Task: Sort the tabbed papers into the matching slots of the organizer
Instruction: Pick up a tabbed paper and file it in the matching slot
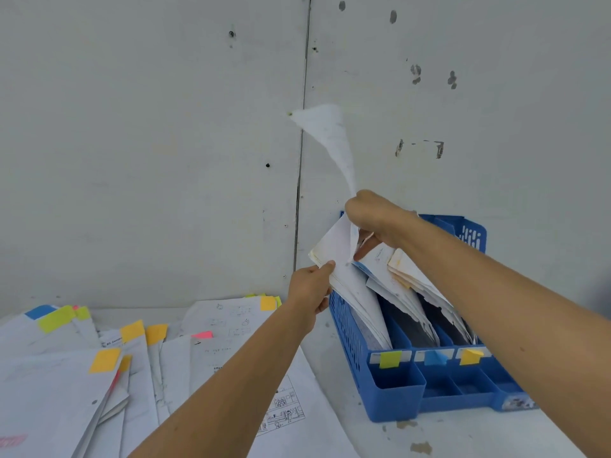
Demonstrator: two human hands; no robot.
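A blue plastic organizer [390, 385] stands on the right of the white table. Its front labels carry a green tab [390, 359], a blue tab [435, 358] and a yellow tab [471, 356]. White papers fill its slots. My left hand [310, 292] pinches the edge of the paper stack [347, 276] in the leftmost slot. My right hand [375, 219] grips a single sheet [330, 133] above that slot; the sheet curls upward against the wall.
Loose papers [132, 368] with yellow, green, pink and blue tabs are spread over the left half of the table. A grey scuffed wall [148, 127] rises right behind the table and organizer. Bare tabletop [463, 438] lies in front of the organizer.
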